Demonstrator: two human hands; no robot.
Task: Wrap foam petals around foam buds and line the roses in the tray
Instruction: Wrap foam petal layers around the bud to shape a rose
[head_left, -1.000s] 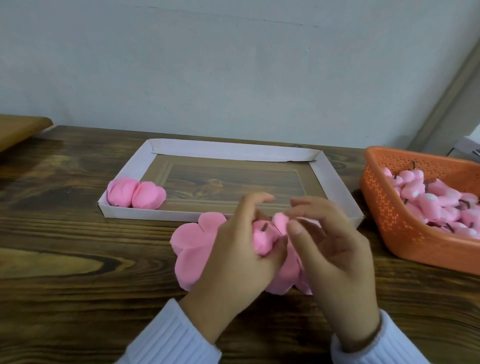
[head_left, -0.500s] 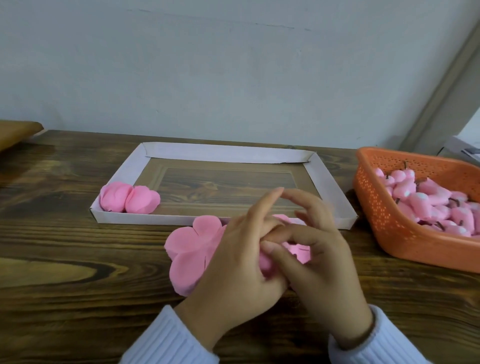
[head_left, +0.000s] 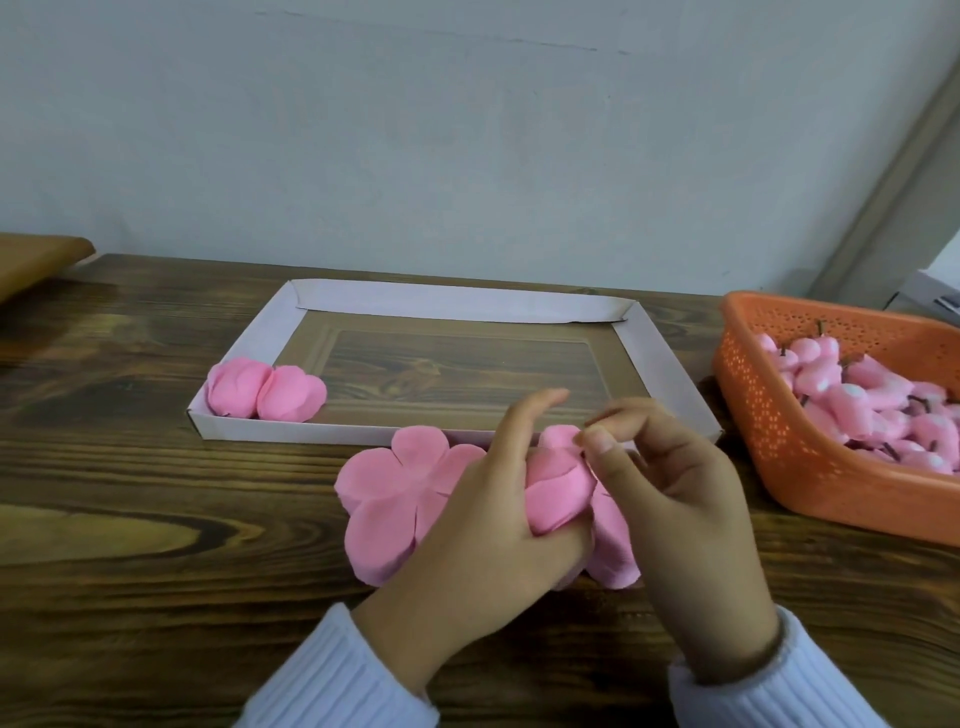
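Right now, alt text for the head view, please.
The left hand grips a half-wrapped rose while the right hand pinches its petal. Two finished roses lie in the white tray; an orange basket of buds stands right.

left hand (head_left: 483, 519) grips part-wrapped rose (head_left: 558, 486) just in front of tray (head_left: 665, 374) | right hand (head_left: 675, 499) pinches petal edge at rose top | flat petal sheets (head_left: 389, 499) on counter (head_left: 130, 519) in front of tray, partly under hands | two wrapped roses (head_left: 244, 387) touching, tray's near-left corner | orange basket (head_left: 769, 431) of buds (head_left: 852, 400) right of tray
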